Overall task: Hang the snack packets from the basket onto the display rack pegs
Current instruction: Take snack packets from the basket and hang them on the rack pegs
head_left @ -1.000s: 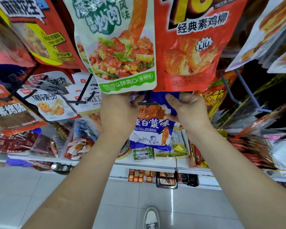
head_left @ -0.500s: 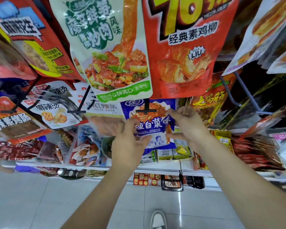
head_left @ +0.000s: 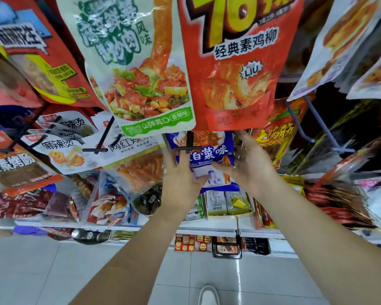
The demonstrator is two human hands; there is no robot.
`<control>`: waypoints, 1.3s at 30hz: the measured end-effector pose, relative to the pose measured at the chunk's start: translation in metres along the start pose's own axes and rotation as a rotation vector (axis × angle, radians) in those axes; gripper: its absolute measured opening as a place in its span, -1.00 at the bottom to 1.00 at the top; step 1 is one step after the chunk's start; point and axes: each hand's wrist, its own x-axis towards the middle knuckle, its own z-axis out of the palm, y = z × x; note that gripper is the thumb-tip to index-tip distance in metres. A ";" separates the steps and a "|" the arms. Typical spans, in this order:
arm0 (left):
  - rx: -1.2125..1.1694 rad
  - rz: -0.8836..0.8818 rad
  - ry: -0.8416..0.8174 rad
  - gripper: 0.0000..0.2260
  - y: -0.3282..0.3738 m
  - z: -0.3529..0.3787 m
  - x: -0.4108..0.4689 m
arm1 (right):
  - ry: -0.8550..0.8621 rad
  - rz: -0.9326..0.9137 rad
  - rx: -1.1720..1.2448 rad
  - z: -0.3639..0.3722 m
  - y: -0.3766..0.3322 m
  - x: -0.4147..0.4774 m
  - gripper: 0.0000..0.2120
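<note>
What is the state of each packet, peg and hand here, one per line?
blue packet: hanging on black peg, held.
black peg: loaded.
left hand: grips blue packet.
right hand: spread, thumb touches blue packet.
grey peg: bare.
red packet: hanging.

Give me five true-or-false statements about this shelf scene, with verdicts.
1. The left hand and right hand both touch the blue packet. True.
2. A white shoe shows on the floor. True.
3. The blue packet lies on the floor. False: it is up at the rack, behind a black peg.
4. A red packet hangs above it. True.
5. The right hand is a fist. False: its fingers are straight.
</note>
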 end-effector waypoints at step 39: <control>-0.152 0.190 -0.383 -0.80 0.096 -0.001 -0.154 | 0.135 -0.069 -1.339 -0.189 -0.012 -0.186 -0.83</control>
